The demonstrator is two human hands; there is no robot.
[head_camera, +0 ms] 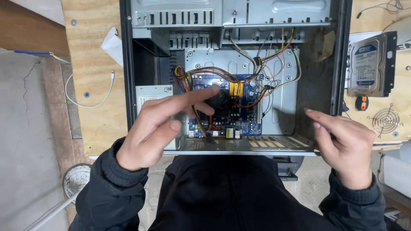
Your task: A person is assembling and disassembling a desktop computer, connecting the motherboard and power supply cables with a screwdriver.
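An open black metal computer case (pixel 338 64) lies on the wooden bench, its small blue circuit board (pixel 246 119) strung with yellow, red and black wires. The left hand (pixel 156 130) hovers open-fingered over the board, holding nothing. The right hand (pixel 346 141) is loosely open beside the case's right wall.

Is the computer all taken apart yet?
Not yet. The case is open and a hard drive lies out on the bench. The left hand reaches over the blue board; the right hand hovers empty. Board and wires are still inside.
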